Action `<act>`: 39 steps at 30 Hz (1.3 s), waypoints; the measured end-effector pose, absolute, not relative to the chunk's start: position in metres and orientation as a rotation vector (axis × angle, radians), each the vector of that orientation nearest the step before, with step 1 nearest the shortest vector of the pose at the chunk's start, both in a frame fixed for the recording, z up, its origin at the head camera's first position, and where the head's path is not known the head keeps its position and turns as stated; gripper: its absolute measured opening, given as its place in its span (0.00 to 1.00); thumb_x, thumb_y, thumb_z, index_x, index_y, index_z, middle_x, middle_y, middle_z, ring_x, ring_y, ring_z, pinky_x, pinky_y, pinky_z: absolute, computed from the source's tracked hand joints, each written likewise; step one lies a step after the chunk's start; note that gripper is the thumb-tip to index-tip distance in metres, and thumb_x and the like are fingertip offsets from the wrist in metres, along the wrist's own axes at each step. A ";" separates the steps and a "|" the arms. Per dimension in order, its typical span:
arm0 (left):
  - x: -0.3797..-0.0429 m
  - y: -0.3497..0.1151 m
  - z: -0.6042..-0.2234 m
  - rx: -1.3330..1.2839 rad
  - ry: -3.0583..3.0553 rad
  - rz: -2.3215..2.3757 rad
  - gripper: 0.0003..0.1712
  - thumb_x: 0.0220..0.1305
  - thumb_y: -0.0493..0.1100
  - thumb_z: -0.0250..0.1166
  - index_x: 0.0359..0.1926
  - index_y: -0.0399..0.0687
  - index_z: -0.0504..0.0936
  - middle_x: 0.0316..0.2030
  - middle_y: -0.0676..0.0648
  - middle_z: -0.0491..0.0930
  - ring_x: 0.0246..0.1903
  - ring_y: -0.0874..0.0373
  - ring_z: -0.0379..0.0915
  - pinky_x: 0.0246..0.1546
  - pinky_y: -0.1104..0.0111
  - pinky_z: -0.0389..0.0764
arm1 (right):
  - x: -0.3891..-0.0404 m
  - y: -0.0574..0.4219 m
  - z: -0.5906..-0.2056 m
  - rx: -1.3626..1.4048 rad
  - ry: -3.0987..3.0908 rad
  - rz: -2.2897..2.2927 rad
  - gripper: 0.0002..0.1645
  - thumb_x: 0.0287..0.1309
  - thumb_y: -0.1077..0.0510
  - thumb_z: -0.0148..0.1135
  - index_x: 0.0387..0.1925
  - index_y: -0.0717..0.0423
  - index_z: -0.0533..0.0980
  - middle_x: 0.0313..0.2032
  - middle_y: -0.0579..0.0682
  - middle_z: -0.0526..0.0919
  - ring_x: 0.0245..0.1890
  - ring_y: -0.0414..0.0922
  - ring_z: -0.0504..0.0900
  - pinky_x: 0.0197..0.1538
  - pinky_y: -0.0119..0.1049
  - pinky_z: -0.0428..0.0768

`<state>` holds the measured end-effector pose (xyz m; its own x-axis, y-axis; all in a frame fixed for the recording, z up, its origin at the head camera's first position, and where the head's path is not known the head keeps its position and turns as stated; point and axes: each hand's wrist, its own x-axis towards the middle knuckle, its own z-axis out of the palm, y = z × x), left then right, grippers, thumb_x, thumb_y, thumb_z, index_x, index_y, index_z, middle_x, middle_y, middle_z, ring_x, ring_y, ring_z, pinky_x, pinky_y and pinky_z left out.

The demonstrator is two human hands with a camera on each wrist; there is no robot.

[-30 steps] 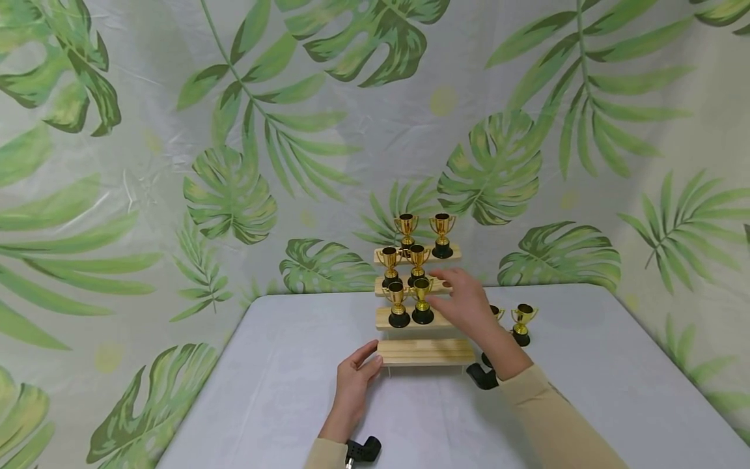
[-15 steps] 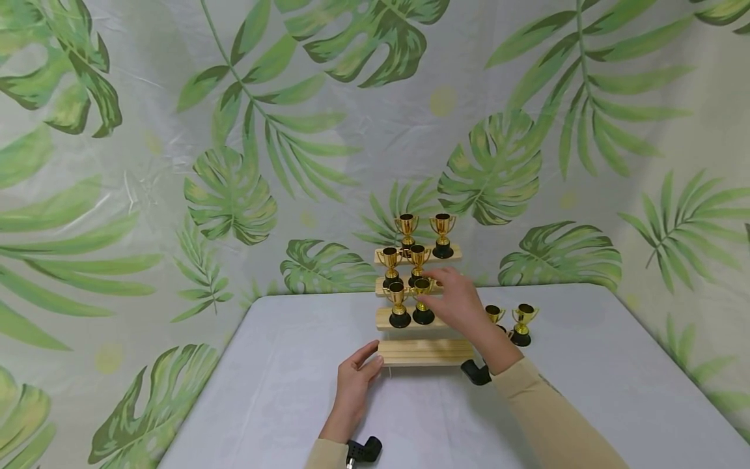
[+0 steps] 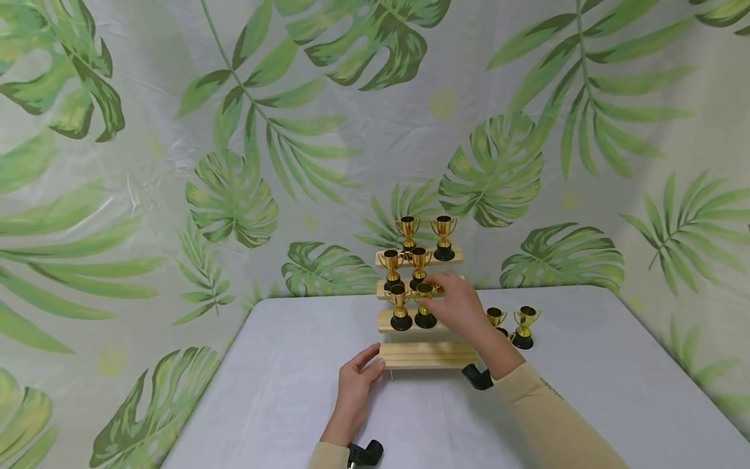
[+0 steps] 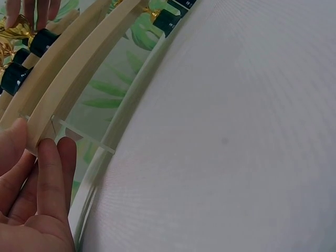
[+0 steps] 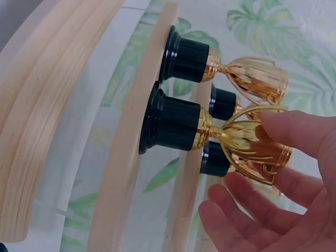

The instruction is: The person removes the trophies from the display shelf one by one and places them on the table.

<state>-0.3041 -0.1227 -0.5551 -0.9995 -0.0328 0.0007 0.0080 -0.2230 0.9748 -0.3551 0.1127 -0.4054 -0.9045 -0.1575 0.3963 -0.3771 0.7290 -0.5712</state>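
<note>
A tiered wooden stand [image 3: 428,355] with clear supports carries small gold trophies on black bases. My left hand [image 3: 353,387] holds the left end of its lowest, bare step; in the left wrist view the thumb and fingers lie on either side of the wood [image 4: 86,65]. With thumb and fingers, my right hand [image 3: 459,305] pinches the cup of a trophy [image 5: 176,123] whose base is on the second step from the bottom. Left of it on that step stands another trophy [image 3: 399,306]. Two trophies are on each of the upper steps, including one trophy [image 3: 444,238] at top right.
Right of the stand, several more trophies are on the white table, among them a trophy [image 3: 525,326] standing upright and one partly hidden by the right forearm. A leaf-print curtain [image 3: 328,163] hangs right behind the table [image 3: 275,365].
My right hand has shifted slightly left and closed in on the trophy's cup. The left hand stays on the lowest step.
</note>
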 end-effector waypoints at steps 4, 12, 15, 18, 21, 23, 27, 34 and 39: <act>-0.303 -0.122 -0.555 0.039 -1.947 -2.432 0.26 0.66 0.39 0.69 0.65 0.41 0.78 0.66 0.40 0.72 0.55 0.53 0.78 0.51 0.66 0.81 | -0.352 0.113 -0.405 0.412 -2.614 0.983 0.26 0.59 0.47 0.73 0.56 0.52 0.80 0.47 0.51 0.81 0.45 0.53 0.81 0.44 0.51 0.81; -0.304 -0.121 -0.555 0.044 -1.956 -2.424 0.26 0.66 0.40 0.70 0.64 0.42 0.79 0.66 0.41 0.73 0.54 0.54 0.79 0.50 0.67 0.82 | -0.346 0.112 -0.401 0.425 -2.608 0.981 0.24 0.58 0.50 0.74 0.54 0.52 0.81 0.44 0.50 0.82 0.40 0.48 0.79 0.41 0.46 0.80; -0.305 -0.122 -0.556 0.038 -1.953 -2.424 0.26 0.65 0.40 0.70 0.64 0.43 0.79 0.65 0.41 0.73 0.53 0.54 0.79 0.49 0.68 0.82 | -0.345 0.112 -0.400 0.429 -2.598 0.980 0.23 0.58 0.50 0.74 0.53 0.52 0.81 0.44 0.49 0.82 0.39 0.46 0.79 0.40 0.45 0.81; -0.306 -0.122 -0.556 0.035 -1.953 -2.420 0.27 0.65 0.40 0.70 0.64 0.43 0.79 0.65 0.41 0.73 0.53 0.54 0.79 0.49 0.68 0.82 | -0.344 0.113 -0.399 0.432 -2.583 0.982 0.23 0.58 0.50 0.74 0.53 0.51 0.82 0.43 0.49 0.83 0.38 0.46 0.80 0.40 0.45 0.81; -0.306 -0.122 -0.556 0.039 -1.952 -2.422 0.27 0.65 0.40 0.70 0.64 0.43 0.79 0.65 0.41 0.73 0.53 0.54 0.79 0.49 0.67 0.82 | -0.343 0.114 -0.399 0.442 -2.573 0.983 0.23 0.57 0.50 0.75 0.53 0.51 0.82 0.43 0.49 0.83 0.37 0.45 0.79 0.38 0.44 0.81; -0.306 -0.122 -0.557 0.039 -1.953 -2.421 0.27 0.66 0.40 0.70 0.64 0.42 0.78 0.66 0.41 0.73 0.54 0.54 0.79 0.50 0.67 0.82 | -0.341 0.115 -0.399 0.447 -2.570 0.988 0.23 0.57 0.51 0.75 0.53 0.52 0.82 0.43 0.49 0.83 0.36 0.44 0.79 0.38 0.43 0.81; -0.306 -0.122 -0.559 0.040 -1.950 -2.427 0.27 0.66 0.40 0.70 0.65 0.41 0.78 0.66 0.40 0.72 0.54 0.53 0.79 0.51 0.66 0.81 | -0.338 0.116 -0.397 0.450 -2.566 1.001 0.24 0.57 0.52 0.75 0.54 0.52 0.82 0.45 0.49 0.83 0.36 0.44 0.81 0.38 0.43 0.82; -0.306 -0.122 -0.559 0.029 -1.953 -2.417 0.27 0.66 0.40 0.69 0.65 0.41 0.77 0.66 0.40 0.72 0.55 0.53 0.78 0.50 0.67 0.81 | -0.333 0.120 -0.393 0.442 -2.544 1.020 0.25 0.57 0.51 0.75 0.55 0.52 0.81 0.45 0.49 0.83 0.38 0.45 0.82 0.39 0.44 0.83; -0.305 -0.122 -0.557 0.044 -1.955 -2.420 0.27 0.66 0.40 0.70 0.65 0.42 0.78 0.66 0.41 0.72 0.55 0.53 0.78 0.51 0.66 0.81 | -0.330 0.125 -0.389 0.431 -2.539 1.026 0.25 0.58 0.50 0.74 0.56 0.51 0.81 0.45 0.47 0.83 0.39 0.45 0.82 0.40 0.45 0.83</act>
<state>-0.3050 -0.1218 -0.5571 -0.9991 -0.0412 -0.0032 0.0055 -0.2102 0.9776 -0.3299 0.1246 -0.3890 -0.8858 -0.1418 0.4419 -0.4090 0.6885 -0.5989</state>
